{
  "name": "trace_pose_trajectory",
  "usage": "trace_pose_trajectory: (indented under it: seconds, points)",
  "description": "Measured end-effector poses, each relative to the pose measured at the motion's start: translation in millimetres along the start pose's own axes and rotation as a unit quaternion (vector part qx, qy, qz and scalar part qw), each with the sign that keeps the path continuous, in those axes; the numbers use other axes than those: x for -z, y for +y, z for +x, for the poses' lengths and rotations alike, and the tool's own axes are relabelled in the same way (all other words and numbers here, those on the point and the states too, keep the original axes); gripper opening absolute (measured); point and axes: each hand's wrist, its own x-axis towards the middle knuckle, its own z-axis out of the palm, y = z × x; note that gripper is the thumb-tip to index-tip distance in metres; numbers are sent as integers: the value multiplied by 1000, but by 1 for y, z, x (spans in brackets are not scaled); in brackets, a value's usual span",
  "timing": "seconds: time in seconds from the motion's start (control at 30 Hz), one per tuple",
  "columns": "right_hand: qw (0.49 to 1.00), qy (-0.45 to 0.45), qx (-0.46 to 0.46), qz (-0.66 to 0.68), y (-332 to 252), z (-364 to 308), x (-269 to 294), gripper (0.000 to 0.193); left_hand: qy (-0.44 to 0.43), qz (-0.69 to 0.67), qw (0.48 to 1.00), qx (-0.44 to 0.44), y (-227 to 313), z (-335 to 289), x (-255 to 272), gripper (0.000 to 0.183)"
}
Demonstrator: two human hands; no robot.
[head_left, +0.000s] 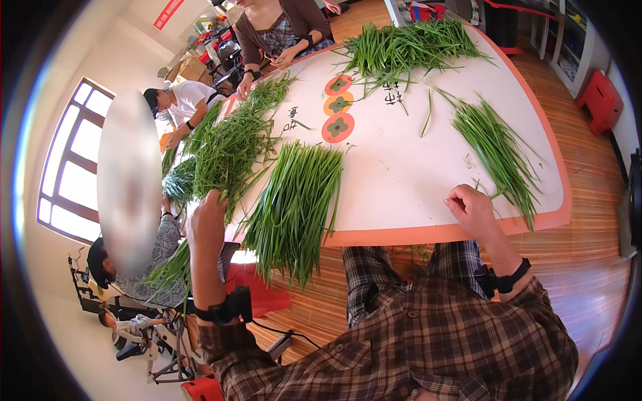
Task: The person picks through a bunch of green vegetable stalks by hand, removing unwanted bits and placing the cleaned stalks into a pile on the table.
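Note:
My left hand (206, 224) is raised at the near left edge of the table, fingers closed against a loose, tangled heap of green chives (231, 150). Whatever it may pinch is hidden. Over the near right part of the table, my right hand (470, 208) is curled closed; I cannot make out anything in it. Just beyond it lies a loose bundle of long chives (495, 147), slanting toward the table's near edge. Between my hands, a thick, aligned bunch of chives (294, 204) overhangs the front edge.
The white table (394, 174) has an orange border and printed round fruit shapes. A big chive pile (408, 47) sits at its far side. Co-workers sit along the left and far sides, one in a brown cardigan (317, 20). A red stool (600, 100) stands at right.

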Motion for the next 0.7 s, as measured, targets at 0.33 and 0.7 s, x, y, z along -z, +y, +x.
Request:
trace_pose_trajectory:
  seconds: [0.33, 0.7]
  points:
    - [1000, 2, 6, -21, 2, -3, -2, 11, -4, -64, 997, -50, 69, 97, -98, 19]
    - [1000, 5, 6, -30, 4, -2, 1, 11, 22, -128, 989, 69, 98, 107, -169, 41]
